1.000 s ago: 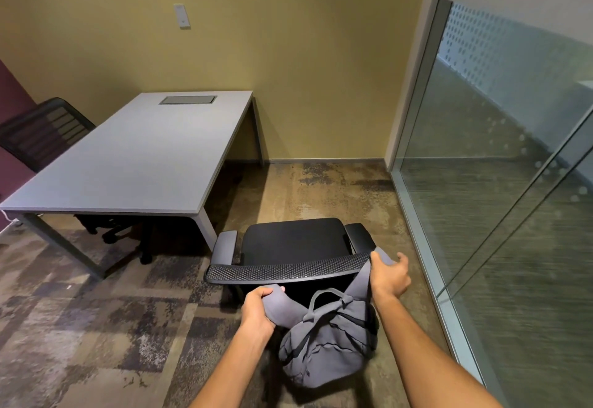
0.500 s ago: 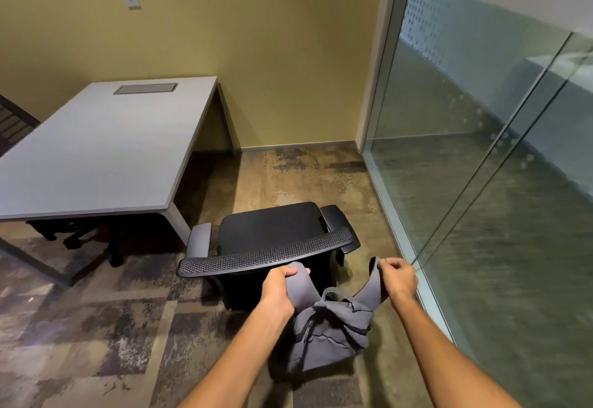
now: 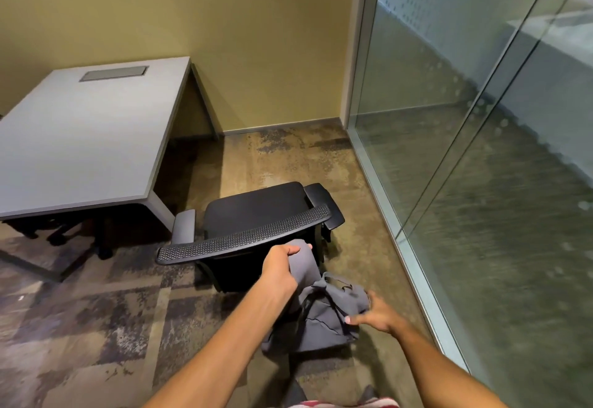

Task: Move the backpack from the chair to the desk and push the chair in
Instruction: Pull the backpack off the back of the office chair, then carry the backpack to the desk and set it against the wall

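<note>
A grey backpack [image 3: 321,318] hangs behind the back of a black office chair [image 3: 256,212], clear of the chair. My left hand [image 3: 279,266] is closed on one grey shoulder strap just below the chair's mesh back rim. My right hand [image 3: 373,313] lies on the backpack's upper right side with fingers curled against the fabric; whether it grips is unclear. The grey desk [image 3: 80,138] stands to the left, and the chair sits off its right corner, facing away from me.
A glass partition [image 3: 465,151] runs along the right, close to the chair. A yellow wall closes the far side. Another chair's wheeled base [image 3: 64,234] shows under the desk. Patterned carpet covers the floor on the left.
The backpack has dropped lower behind the chair. My right hand let go of the right strap and moved down onto the bag's side. The view has turned right.
</note>
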